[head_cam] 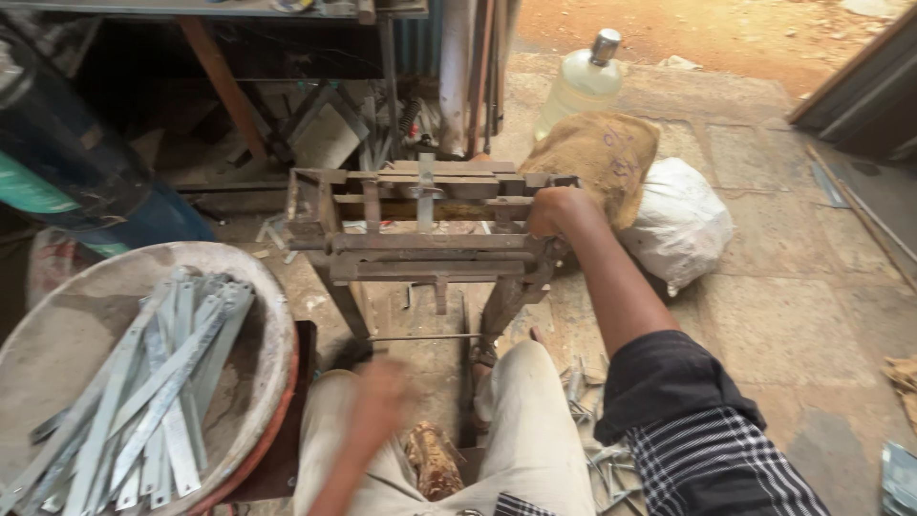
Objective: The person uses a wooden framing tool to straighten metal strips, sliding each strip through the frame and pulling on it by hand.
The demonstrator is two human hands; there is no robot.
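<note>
Rusty steel makes up the low press frame (420, 234) standing on the stone floor (812, 306) in front of the seated person. Their right hand (556, 212) is clenched around the frame's right end, arm stretched forward. Their left hand (380, 394) hangs blurred above the knees, near the basin; whether it grips anything cannot be told. To the left, a round basin (57, 325) holds a heap of flat galvanised metal strips (162, 382). Behind the frame lie a tan sack (597, 153) and a white bag (678, 220).

Rusty brown metal frame (420, 244), silvery strips (153, 392), black-and-white checked sleeve (712, 459), white sack (680, 225)
</note>
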